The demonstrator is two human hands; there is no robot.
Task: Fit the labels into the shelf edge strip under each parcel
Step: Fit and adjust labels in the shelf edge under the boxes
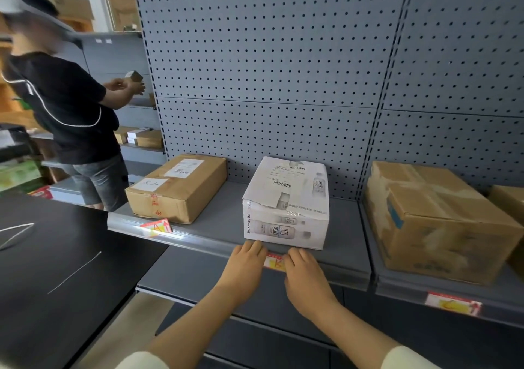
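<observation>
A red, white and yellow label [274,261] lies against the shelf edge strip [198,239] right below the white printed parcel [286,204]. My left hand [247,261] presses on the label's left end and my right hand [302,266] on its right end, so only its middle shows. Another label [156,227] sits tilted in the strip under the brown parcel [177,187] on the left. A third label [453,303] sits in the strip of the neighbouring shelf, below the large brown box [433,221].
A grey pegboard wall [269,71] backs the shelves. A black tabletop [51,269] lies to my left. A person in a black shirt [65,105] stands at the far left, holding a small box at other shelves. A lower grey shelf [198,278] juts out beneath my arms.
</observation>
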